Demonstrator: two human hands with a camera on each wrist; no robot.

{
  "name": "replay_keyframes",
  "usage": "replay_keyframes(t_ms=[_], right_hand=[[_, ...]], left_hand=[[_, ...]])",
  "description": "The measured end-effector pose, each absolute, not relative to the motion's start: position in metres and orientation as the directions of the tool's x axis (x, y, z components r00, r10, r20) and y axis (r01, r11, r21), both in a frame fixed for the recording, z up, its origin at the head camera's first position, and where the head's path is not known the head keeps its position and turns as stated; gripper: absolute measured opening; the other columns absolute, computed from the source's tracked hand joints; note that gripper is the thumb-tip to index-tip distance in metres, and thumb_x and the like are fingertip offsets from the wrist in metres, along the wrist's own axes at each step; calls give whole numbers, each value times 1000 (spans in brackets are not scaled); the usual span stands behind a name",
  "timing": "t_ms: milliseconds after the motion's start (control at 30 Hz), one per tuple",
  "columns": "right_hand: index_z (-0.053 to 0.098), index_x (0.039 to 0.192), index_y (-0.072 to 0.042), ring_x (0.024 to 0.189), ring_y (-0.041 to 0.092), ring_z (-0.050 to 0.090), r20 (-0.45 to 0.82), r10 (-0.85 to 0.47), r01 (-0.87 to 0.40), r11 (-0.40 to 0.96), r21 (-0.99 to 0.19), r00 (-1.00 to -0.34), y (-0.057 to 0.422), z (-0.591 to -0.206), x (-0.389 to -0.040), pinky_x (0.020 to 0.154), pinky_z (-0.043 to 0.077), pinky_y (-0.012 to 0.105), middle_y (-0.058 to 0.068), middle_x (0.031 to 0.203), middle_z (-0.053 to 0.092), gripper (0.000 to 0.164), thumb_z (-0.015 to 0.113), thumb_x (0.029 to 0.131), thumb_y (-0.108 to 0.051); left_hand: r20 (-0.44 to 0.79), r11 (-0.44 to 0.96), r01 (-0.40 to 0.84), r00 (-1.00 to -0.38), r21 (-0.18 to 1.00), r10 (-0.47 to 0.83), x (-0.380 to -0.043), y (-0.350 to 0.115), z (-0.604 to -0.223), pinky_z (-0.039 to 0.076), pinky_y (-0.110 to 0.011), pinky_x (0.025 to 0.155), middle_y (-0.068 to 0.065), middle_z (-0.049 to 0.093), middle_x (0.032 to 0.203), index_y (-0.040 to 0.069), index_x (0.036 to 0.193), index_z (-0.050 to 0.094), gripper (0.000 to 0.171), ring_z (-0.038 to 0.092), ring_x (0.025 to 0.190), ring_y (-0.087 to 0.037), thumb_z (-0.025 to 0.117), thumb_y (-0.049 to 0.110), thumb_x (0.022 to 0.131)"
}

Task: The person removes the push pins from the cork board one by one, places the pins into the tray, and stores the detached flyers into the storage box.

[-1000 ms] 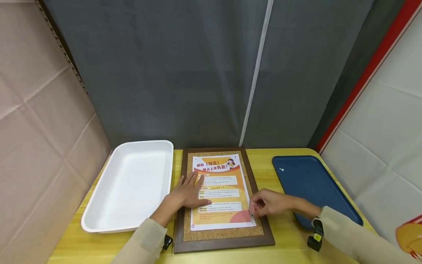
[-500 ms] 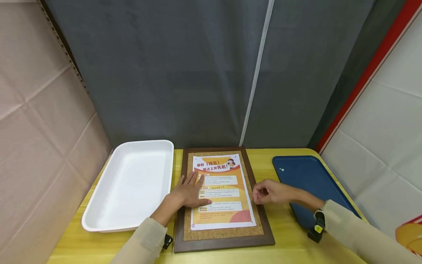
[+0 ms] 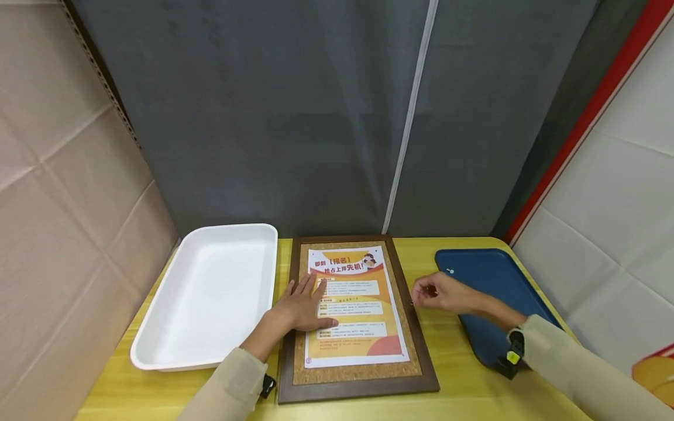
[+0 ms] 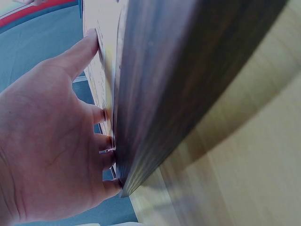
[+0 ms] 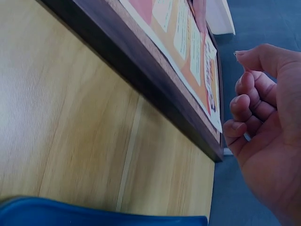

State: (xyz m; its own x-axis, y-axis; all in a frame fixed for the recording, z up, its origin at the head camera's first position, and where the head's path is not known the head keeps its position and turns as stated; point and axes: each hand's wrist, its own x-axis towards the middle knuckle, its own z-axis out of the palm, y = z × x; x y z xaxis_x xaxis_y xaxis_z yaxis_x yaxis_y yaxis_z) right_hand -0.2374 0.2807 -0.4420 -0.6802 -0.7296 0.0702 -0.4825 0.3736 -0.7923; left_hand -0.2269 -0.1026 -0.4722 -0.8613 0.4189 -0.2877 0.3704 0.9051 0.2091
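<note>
My left hand (image 3: 304, 310) lies with fingers spread on a printed orange-and-white poster (image 3: 350, 342), keeping it against a cork board (image 3: 358, 372). The board's dark wooden frame (image 3: 358, 393) runs under the left wrist. Small dark marks show at the poster's two top corners and its lower right corner. Beyond the right edge of the frame, my right hand (image 3: 439, 292) pinches a tiny, shiny pin (image 5: 235, 55) between thumb and index finger, the other fingers curled. The pin is mostly hidden by the fingertips.
A deep white tray (image 3: 207, 298) stands left of the board. To the right, partly under the right forearm, lies a dark blue tray (image 3: 481, 263) with small pale pins (image 3: 450, 271) near its far left corner. A grey curtain (image 3: 289, 117) closes off the back of the yellow table (image 3: 421, 251).
My right hand has lifted off the poster's lower right corner and moved away and rightward past the frame, still pinching the pin. The left hand has stayed on the poster.
</note>
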Motion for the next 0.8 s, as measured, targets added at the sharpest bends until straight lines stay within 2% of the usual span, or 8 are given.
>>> replay_keyframes(t_ms=[167,300,400,533,800], right_hand=[[72,95,3,70,3,53,86,-704,-482,387,-786,-705,289,-444,-243,62,47,22,14,82,68,8,69,101,-1],[72,96,4,70,3,52,73,-670,-457,418,-785,-739,297,-445,-247,62,46,22,23,88,69,9,67,102,-1],[72,97,4,69,5,52,66,-634,-437,450,-779,-770,303,-446,-249,62,46,22,23,89,69,9,67,102,-1],[72,97,4,71,7,55,68,-585,-420,491,-763,-808,312,-446,-251,63,48,22,16,86,69,7,67,101,0],[73,97,3,73,9,58,63,-518,-382,537,-752,-853,330,-450,-257,66,51,22,16,88,69,5,68,100,2]], left_hand=[[-285,905,371,-862,208,419,-227,-103,-472,9,-60,130,-20,6,177,10,171,19,107,7,164,-36,58,74,95],[-286,904,374,-860,208,422,-227,-103,-472,9,-60,130,-20,6,177,10,171,18,107,7,164,-36,58,75,96],[-291,903,376,-858,207,423,-227,-103,-472,8,-60,130,-19,5,177,11,171,17,106,6,165,-36,57,74,96],[-296,903,378,-856,202,425,-227,-103,-472,8,-60,130,-19,4,177,11,171,17,106,4,165,-36,57,74,97],[-299,904,380,-855,193,423,-228,-103,-473,8,-60,130,-19,2,177,12,172,15,106,4,165,-36,55,75,97]])
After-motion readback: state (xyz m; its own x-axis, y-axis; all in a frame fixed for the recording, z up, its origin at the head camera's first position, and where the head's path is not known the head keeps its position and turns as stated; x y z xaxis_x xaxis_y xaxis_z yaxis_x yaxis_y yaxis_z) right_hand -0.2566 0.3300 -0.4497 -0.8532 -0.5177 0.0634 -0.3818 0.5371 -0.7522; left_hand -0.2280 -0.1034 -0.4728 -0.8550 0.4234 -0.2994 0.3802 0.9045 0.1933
